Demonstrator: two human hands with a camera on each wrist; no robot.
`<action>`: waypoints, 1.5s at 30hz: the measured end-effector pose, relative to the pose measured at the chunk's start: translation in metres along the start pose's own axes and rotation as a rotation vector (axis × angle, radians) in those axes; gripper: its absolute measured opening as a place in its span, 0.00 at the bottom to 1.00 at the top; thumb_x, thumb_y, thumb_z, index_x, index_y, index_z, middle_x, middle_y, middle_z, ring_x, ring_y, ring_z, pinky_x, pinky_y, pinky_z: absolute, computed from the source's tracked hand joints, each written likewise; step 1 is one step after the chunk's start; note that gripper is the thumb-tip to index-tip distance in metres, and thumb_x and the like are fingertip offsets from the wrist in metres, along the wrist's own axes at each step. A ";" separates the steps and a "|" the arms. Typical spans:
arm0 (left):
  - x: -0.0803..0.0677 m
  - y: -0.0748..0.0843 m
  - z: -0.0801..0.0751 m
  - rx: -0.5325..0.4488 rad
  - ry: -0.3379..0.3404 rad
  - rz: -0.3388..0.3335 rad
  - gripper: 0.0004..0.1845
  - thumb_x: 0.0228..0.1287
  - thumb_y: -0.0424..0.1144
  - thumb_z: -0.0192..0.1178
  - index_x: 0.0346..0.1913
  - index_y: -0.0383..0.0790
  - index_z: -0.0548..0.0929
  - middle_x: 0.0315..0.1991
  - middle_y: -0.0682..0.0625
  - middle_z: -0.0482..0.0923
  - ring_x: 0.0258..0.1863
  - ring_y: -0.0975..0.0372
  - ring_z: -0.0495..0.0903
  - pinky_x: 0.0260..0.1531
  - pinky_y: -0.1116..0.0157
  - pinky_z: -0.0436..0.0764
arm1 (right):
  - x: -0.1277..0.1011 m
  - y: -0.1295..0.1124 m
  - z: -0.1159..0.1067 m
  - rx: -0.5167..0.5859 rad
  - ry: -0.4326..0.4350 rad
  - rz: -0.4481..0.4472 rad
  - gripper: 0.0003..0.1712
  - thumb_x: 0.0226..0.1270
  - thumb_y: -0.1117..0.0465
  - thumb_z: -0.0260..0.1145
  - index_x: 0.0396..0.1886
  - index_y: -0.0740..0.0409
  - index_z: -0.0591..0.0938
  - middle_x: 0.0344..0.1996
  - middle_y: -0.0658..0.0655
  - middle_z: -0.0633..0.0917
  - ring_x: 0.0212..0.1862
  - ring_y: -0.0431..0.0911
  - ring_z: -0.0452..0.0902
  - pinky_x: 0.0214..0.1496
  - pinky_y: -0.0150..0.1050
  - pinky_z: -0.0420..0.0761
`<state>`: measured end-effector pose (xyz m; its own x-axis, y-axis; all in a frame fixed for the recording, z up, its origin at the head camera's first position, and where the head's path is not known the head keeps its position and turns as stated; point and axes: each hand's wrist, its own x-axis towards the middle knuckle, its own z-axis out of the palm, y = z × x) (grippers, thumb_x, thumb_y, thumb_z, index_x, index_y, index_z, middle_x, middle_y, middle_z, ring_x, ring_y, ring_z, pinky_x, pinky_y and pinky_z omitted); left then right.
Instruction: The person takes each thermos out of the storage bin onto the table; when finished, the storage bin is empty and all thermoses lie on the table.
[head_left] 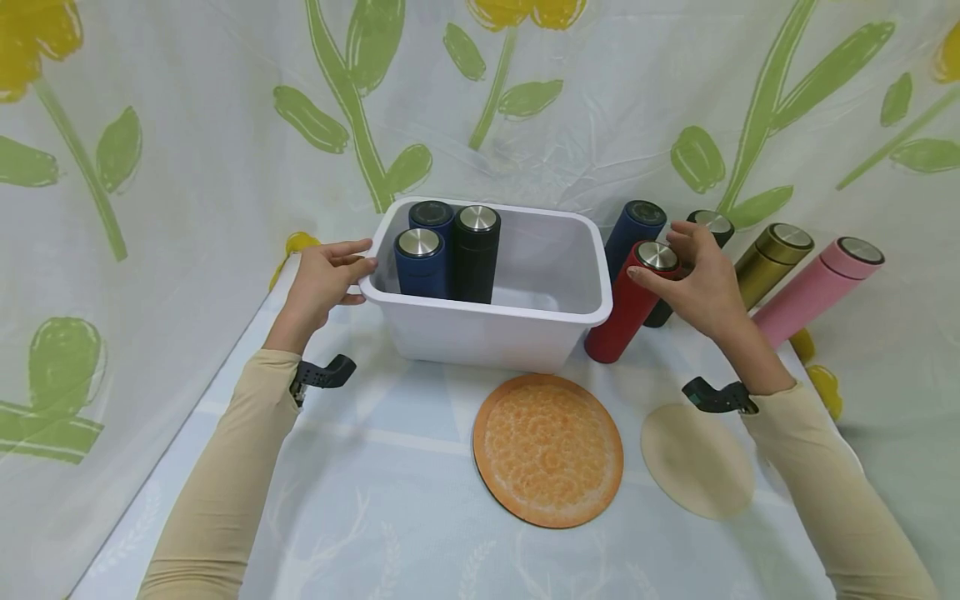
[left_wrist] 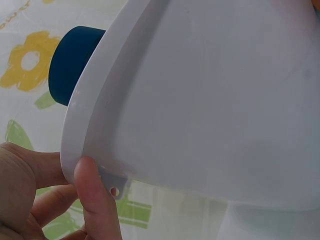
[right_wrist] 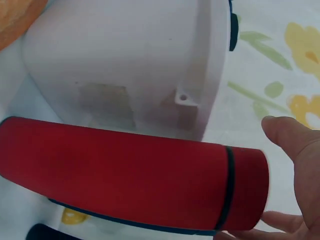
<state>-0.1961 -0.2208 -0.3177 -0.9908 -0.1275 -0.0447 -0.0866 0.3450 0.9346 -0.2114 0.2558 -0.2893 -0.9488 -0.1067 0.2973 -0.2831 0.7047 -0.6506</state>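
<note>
Partway, I'd judge: three bottles in the white tub (head_left: 480, 340), five outside it. Inside, all toward the tub's left end: steel-capped blue bottle (head_left: 422, 273), dark-topped blue bottle (head_left: 431, 214) behind it, black bottle (head_left: 474, 268) next to them; the tub's right part shows bare floor. Outside, all right of the tub: red bottle (head_left: 632, 312) closest in, just beside the tub's right wall (contact with it, can't tell), another blue one (head_left: 624, 237) behind the red, then a second black one (head_left: 711, 223) partly hidden by my hand, gold bottle (head_left: 768, 262), pink bottle (head_left: 817, 287) farthest out. My left hand (head_left: 318, 279) pinches the tub's left rim, thumb against fingers. My right hand (head_left: 701, 279) is spread around the red cap, thumb clear of it in the wrist view; can't tell how firmly the fingers touch. Orange disc (head_left: 551, 450) lies on the surface (head_left: 360, 500) in front of the tub, beige disc (head_left: 697, 460) front-right of it.
</note>
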 end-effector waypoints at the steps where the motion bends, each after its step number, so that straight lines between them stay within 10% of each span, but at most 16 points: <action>1: 0.000 0.000 0.000 -0.002 0.001 0.000 0.25 0.73 0.40 0.61 0.71 0.44 0.74 0.58 0.40 0.78 0.42 0.56 0.81 0.31 0.69 0.86 | 0.000 -0.002 -0.001 0.001 0.003 0.001 0.50 0.60 0.47 0.75 0.74 0.59 0.60 0.68 0.65 0.72 0.62 0.59 0.73 0.60 0.56 0.76; 26: -0.001 -0.002 -0.001 -0.018 -0.002 0.011 0.26 0.73 0.40 0.61 0.71 0.43 0.74 0.58 0.40 0.78 0.41 0.56 0.81 0.30 0.69 0.85 | 0.009 -0.042 0.006 0.000 0.107 -0.129 0.43 0.61 0.51 0.75 0.71 0.61 0.68 0.68 0.61 0.72 0.70 0.52 0.67 0.69 0.54 0.70; 45: -0.002 -0.001 0.000 -0.030 0.000 0.004 0.26 0.72 0.40 0.61 0.71 0.44 0.74 0.59 0.39 0.78 0.40 0.56 0.81 0.30 0.70 0.85 | 0.030 -0.067 0.052 0.051 0.004 -0.198 0.40 0.59 0.52 0.77 0.67 0.62 0.71 0.64 0.61 0.76 0.66 0.54 0.71 0.64 0.53 0.75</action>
<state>-0.1936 -0.2210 -0.3185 -0.9911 -0.1265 -0.0404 -0.0790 0.3170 0.9451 -0.2288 0.1689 -0.2734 -0.8734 -0.2365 0.4257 -0.4707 0.6339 -0.6137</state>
